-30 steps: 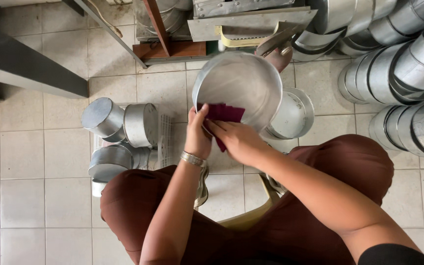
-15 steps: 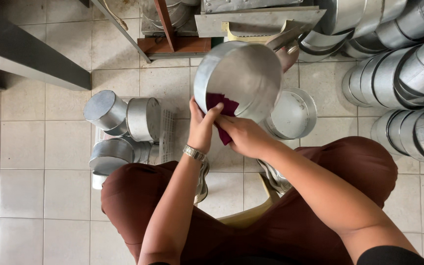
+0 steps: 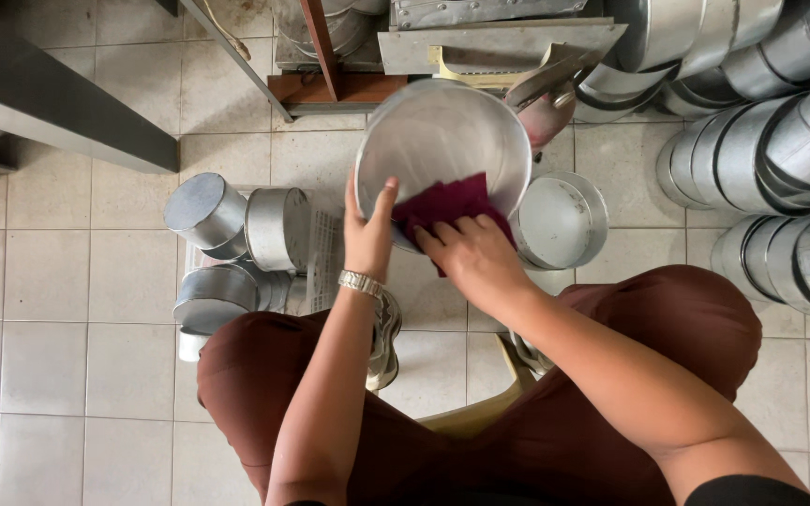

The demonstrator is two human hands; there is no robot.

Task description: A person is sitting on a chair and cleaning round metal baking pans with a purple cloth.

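Note:
A round, shiny metal pan (image 3: 438, 141) is held tilted above my knees, its inside facing me. My left hand (image 3: 368, 234), with a metal watch on the wrist, grips the pan's lower left rim, thumb inside. My right hand (image 3: 472, 255) presses a dark red cloth (image 3: 449, 203) against the lower inside of the pan. I sit on a low yellow seat (image 3: 480, 412) in dark red trousers.
Several round metal pans (image 3: 236, 244) lie on the tiled floor at the left. Another pan (image 3: 560, 220) sits on the floor right of the held one. Stacks of metal pans (image 3: 771, 169) fill the right side. A metal frame and trays (image 3: 480, 42) stand ahead.
The pan has tipped more open toward me and the cloth has slid lower and rightward inside it. My left hand keeps its hold on the rim.

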